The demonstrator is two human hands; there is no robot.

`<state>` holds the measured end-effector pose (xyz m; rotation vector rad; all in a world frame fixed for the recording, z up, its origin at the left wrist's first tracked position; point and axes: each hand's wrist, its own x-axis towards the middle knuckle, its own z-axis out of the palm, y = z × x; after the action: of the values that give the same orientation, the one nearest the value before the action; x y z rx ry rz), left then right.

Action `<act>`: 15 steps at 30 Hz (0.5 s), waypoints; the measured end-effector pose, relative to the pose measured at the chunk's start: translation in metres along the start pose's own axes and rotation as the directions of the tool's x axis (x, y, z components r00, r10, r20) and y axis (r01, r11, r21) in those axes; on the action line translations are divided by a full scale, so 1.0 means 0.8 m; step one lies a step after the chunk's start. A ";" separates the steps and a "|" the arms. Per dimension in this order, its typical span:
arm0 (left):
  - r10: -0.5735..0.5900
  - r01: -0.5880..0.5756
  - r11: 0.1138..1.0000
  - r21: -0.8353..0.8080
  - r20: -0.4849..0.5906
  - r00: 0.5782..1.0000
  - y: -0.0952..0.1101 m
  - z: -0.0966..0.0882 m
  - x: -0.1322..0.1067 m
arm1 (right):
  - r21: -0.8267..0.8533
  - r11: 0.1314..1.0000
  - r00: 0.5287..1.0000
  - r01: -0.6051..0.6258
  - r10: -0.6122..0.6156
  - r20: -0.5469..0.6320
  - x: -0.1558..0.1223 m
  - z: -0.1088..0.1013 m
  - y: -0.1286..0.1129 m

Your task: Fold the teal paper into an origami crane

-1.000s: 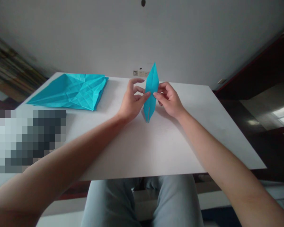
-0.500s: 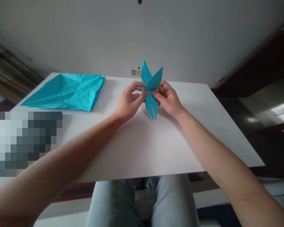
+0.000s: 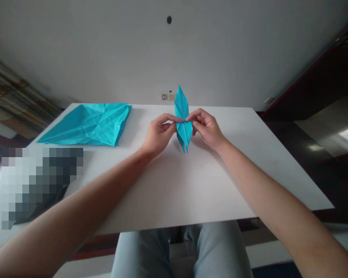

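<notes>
A narrow folded piece of blue paper (image 3: pixel 182 112) stands upright above the white table (image 3: pixel 191 181), pointed at top and split into two tips at the bottom. My left hand (image 3: pixel 157 133) pinches its left side at the middle with thumb and fingers. My right hand (image 3: pixel 206 128) pinches the right side at the same height. Both hands hover just above the far half of the table.
A large creased blue paper sheet (image 3: pixel 88 123) lies flat at the table's far left. A blurred dark object (image 3: pixel 37 181) sits at the near left edge. My legs show under the table's front edge. A wall socket (image 3: pixel 168 96) is behind the table.
Half a second ago one upper flap stuck out to the right; it now lies closed against the other, so the paper is a single narrow shape. Both hands stayed pinched on it.
</notes>
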<state>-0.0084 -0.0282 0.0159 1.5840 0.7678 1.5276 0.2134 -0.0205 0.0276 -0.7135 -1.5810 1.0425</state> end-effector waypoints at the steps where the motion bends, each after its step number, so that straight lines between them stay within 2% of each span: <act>1: 0.011 -0.011 1.000 0.013 -0.003 1.000 0.000 0.000 0.000 | -0.009 1.000 1.000 0.002 -0.002 0.001 0.000 -0.001 0.001; 7: -0.009 0.009 1.000 0.018 0.014 1.000 0.004 -0.002 -0.001 | -0.072 0.996 0.998 -0.053 0.051 -0.028 -0.001 -0.003 -0.005; 15: -0.117 0.118 0.992 -0.050 0.025 0.993 0.000 -0.002 0.000 | 0.008 0.993 0.991 -0.117 0.117 -0.060 -0.001 0.006 -0.015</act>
<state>-0.0099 -0.0278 0.0158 1.4893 0.7894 1.4319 0.2096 -0.0276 0.0377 -0.8356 -1.4992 1.0993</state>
